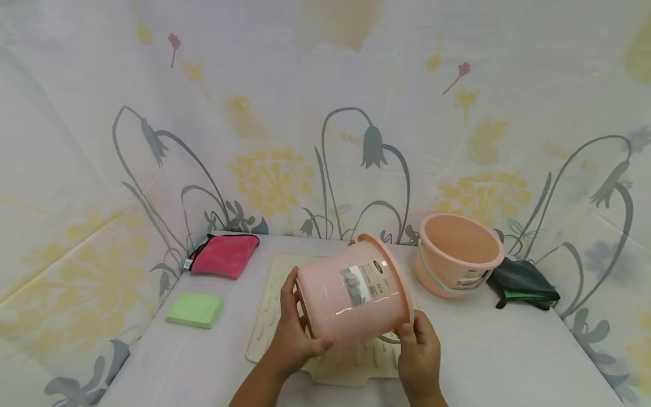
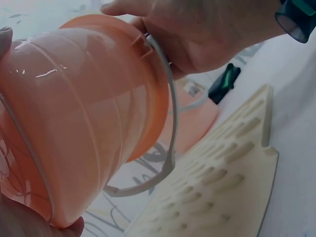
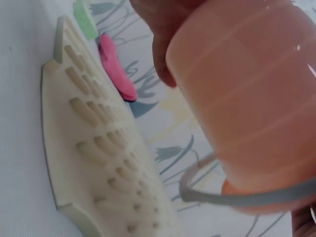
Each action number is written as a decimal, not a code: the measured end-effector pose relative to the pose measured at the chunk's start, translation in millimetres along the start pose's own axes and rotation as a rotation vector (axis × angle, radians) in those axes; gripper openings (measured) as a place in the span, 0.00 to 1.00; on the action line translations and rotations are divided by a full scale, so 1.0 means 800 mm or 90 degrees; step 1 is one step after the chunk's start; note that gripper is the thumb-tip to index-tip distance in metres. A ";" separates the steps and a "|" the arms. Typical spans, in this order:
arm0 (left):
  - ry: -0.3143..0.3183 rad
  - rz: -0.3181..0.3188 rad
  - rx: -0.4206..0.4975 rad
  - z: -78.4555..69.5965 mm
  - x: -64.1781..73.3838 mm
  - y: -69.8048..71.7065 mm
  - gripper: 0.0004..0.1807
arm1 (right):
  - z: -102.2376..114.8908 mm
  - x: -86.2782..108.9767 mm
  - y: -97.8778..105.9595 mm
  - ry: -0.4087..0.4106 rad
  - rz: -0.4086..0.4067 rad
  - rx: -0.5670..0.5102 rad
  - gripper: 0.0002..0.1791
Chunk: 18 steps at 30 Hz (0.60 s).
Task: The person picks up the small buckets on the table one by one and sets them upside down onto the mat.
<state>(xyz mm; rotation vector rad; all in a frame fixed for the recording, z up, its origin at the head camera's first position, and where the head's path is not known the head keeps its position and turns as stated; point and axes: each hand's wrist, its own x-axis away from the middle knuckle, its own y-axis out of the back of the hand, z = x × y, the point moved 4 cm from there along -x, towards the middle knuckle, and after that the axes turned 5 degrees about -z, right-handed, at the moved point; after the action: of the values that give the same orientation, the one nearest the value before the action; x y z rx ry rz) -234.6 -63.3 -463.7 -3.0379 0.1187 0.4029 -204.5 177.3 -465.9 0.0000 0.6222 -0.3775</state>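
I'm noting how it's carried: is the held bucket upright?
No, the left hand and right hand hold the bucket tilted sideways.

In the head view, the left hand [image 1: 293,339] grips, fingers toward twelve o'clock and thumb toward three, while the right hand [image 1: 420,347] pinches at five o'clock.

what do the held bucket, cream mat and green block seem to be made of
Held bucket: probably plastic, glossy; crisp highlights and moulded rings suggest it. Cream mat: matte, maybe silicone or soft plastic; its pattern looks moulded in one piece. Green block: perhaps sponge, dull; faint mottling hints at it, but I can't confirm.
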 end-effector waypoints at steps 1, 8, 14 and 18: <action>-0.005 -0.010 -0.002 -0.001 0.000 0.003 0.73 | -0.002 -0.002 0.002 -0.006 0.009 0.015 0.12; -0.026 -0.057 -0.016 -0.012 0.003 0.036 0.73 | -0.030 -0.008 0.022 -0.097 0.044 0.234 0.15; -0.006 -0.088 -0.057 -0.020 0.006 0.060 0.73 | -0.044 -0.009 0.045 -0.079 0.172 0.433 0.19; 0.002 -0.096 -0.084 -0.026 0.007 0.074 0.73 | -0.049 -0.011 0.053 -0.026 0.255 0.499 0.24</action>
<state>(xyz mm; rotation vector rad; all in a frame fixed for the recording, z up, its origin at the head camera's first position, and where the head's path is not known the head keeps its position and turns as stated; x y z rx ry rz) -229.1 -124.7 -449.1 -3.1476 -0.1412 0.4094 -218.7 224.7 -497.6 0.8517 0.3880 -0.2097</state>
